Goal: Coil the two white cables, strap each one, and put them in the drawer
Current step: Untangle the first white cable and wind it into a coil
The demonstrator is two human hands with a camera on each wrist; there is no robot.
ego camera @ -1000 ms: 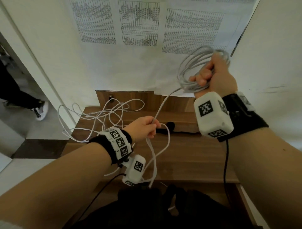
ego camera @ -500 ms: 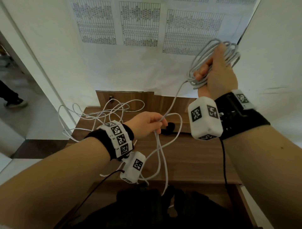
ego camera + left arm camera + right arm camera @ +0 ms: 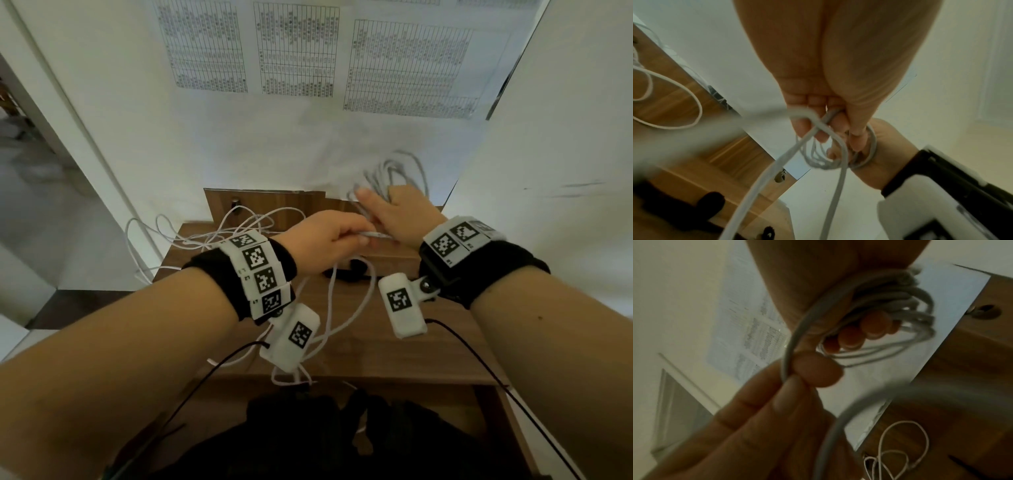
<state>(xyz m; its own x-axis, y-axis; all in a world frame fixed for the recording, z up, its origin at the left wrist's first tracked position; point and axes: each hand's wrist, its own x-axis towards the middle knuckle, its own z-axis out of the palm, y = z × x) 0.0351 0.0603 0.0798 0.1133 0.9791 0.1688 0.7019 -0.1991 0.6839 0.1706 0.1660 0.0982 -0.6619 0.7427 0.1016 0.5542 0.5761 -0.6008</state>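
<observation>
The second white cable (image 3: 219, 229) is lying loose and tangled at the desk's (image 3: 394, 349) back left corner. Over mid-desk, the left hand (image 3: 322, 240) is pinching the first cable's free strand (image 3: 371, 235), running left-right toward the coil (image 3: 394, 174), which the right hand (image 3: 404, 216) is gripping, loops fanning up toward the wall. Only the right wrist view is showing fingers (image 3: 873, 327) curled through the loops.

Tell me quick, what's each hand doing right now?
Left hand: closed, pinching the loose run of the white cable.
Right hand: closed, holding the coiled loops of the same cable.
</observation>
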